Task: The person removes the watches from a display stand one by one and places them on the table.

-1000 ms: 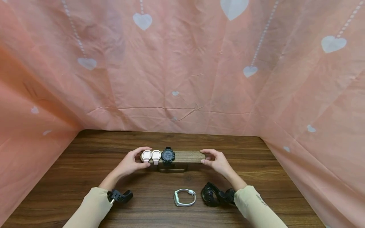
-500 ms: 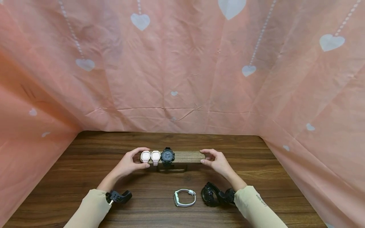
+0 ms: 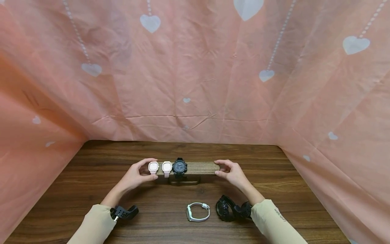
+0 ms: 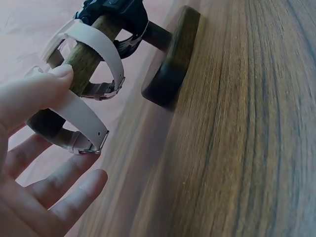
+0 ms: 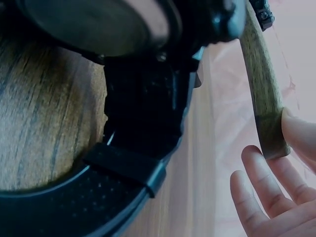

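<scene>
A wooden watch stand (image 3: 201, 168) with a horizontal bar stands on the table. At the bar's left end, my left hand (image 3: 135, 177) holds a pale pink watch (image 3: 153, 166) between thumb and fingers; its buckled strap (image 4: 84, 118) loops round the bar in the left wrist view. A second pale pink watch (image 3: 167, 166) sits a small gap to its right. Beside that is a black watch (image 3: 179, 166), also strapped round the bar. My right hand (image 3: 233, 173) grips the bar's right end, thumb on one side and fingertips on the other (image 5: 256, 160).
In front of the stand, a white watch (image 3: 198, 212) lies on its side on the wooden table (image 3: 164, 227). A large black watch (image 3: 223, 208) lies near my right wrist, filling much of the right wrist view. Pink heart-patterned cloth (image 3: 195, 67) encloses the back and sides.
My left hand has shifted slightly left with the end pink watch, widening the gap to the second one. My right hand stays on the bar's end.
</scene>
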`<state>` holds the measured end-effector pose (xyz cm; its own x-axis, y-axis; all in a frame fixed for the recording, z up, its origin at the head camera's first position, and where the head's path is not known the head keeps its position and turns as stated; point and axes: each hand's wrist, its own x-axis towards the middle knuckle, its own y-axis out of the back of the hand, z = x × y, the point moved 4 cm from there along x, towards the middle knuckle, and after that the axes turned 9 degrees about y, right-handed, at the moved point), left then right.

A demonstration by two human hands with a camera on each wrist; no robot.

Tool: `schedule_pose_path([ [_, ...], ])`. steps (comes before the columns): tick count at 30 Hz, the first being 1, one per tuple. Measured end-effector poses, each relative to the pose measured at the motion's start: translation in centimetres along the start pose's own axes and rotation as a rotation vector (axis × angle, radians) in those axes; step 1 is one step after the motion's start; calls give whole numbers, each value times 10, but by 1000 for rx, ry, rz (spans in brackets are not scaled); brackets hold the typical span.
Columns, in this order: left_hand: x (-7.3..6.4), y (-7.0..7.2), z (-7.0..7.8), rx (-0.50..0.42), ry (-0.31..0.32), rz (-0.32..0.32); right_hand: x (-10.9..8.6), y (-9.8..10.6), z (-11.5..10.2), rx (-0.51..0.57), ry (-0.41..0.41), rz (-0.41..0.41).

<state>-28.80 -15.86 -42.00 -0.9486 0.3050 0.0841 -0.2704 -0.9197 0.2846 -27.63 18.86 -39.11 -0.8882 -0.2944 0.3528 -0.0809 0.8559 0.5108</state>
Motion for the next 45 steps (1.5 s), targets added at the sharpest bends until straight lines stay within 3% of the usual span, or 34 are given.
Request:
schedule_pose_path([
  [10, -2, 11, -23, 4, -4, 38, -1, -2, 5, 24, -28, 19],
  [15, -8, 17, -27, 9, 7, 45, -1, -2, 5, 26, -32, 22],
  [20, -15, 18, -25, -6, 21, 27, -1, -3, 6, 41, -34, 18],
  [35, -34, 13, -20, -31, -38, -6, -3, -3, 3, 19, -22, 26],
  [41, -38, 8, -17, 0, -46, 3, -5, -4, 4, 36, -31, 26],
  [45, -40, 2, -3, 47, -79, 9, -5, -2, 5, 53, -23, 25],
])
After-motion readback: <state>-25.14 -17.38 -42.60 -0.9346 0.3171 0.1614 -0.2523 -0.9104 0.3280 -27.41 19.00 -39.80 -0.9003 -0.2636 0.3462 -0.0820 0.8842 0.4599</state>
